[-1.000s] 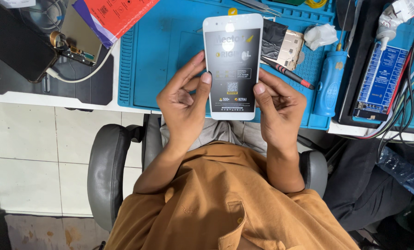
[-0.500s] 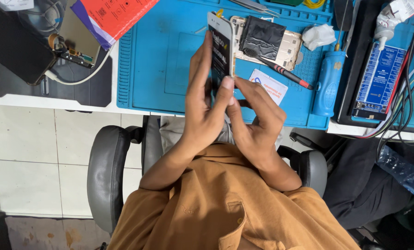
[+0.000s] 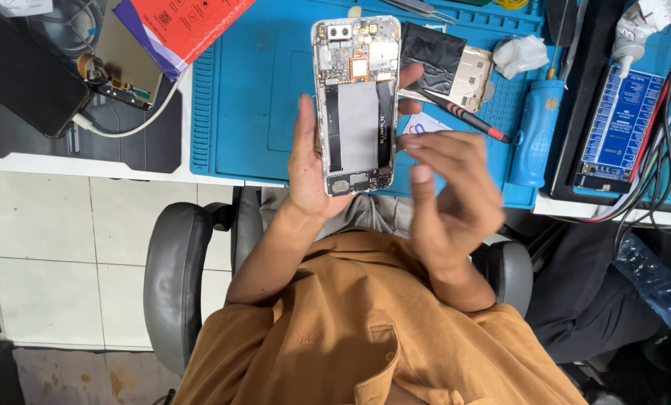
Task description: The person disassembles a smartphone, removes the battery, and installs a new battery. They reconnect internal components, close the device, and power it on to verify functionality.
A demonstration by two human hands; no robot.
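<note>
Opened white phone (image 3: 356, 105) with its back off, held up over the blue rubber work mat (image 3: 253, 90)
The left hand (image 3: 313, 169) grips the phone's sides; the right hand (image 3: 448, 187) is just beside it, fingers loose, holding nothing

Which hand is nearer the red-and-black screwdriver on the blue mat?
Right. The right hand hovers just below the screwdriver; the left hand sits farther away, holding the opened phone.

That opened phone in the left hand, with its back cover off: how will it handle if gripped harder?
The opened phone looks stiff and flat, held by its edges in the left hand. Its exposed circuit boards and ribbon cables are probably fragile. The thin, smooth frame may slip.
</note>
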